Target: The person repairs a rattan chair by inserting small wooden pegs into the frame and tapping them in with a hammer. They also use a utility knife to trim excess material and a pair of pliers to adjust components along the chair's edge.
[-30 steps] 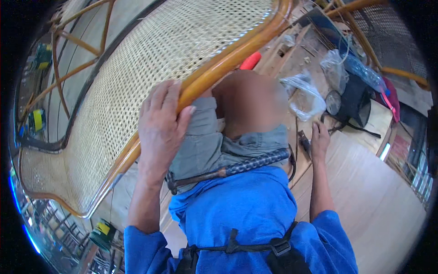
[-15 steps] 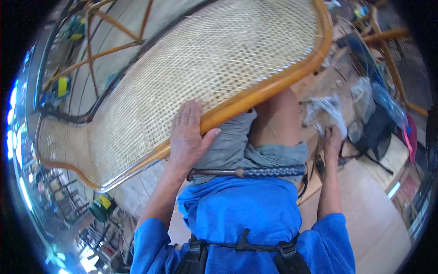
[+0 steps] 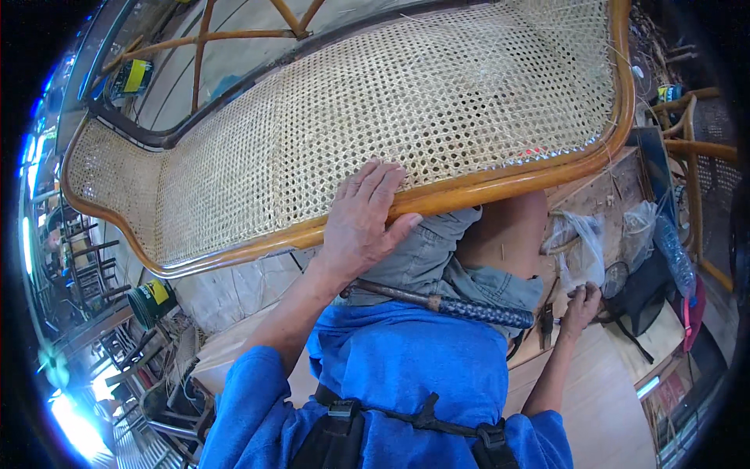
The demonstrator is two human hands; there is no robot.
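Observation:
A woven cane panel (image 3: 375, 117) in a curved, varnished wooden frame (image 3: 500, 187) lies across my lap. My left hand (image 3: 363, 223) is open on its near rail, fingers flat over the cane and thumb along the outer side. On the right, my right hand (image 3: 580, 307) is closed, fingertips bent together at the lower end of a clear plastic bag (image 3: 582, 246). Whatever those fingers hold is too small or hidden to name. Across my lap, below the frame, lies a rod-like tool with a dark, wrapped handle (image 3: 484, 311).
Right of my hand lie a dark cloth item (image 3: 644, 277) and a blue-tinted plastic wrapping (image 3: 673, 250). More wooden furniture frames (image 3: 695, 184) stand at the right edge. Green tins with yellow labels (image 3: 152, 302) are at left. A pale board (image 3: 586, 391) lies under my right arm.
My view has shifted, and the cane panel shows larger and farther right. My left hand keeps its place on the rail. The right hand stays by the plastic bag, its fingertips now more visible.

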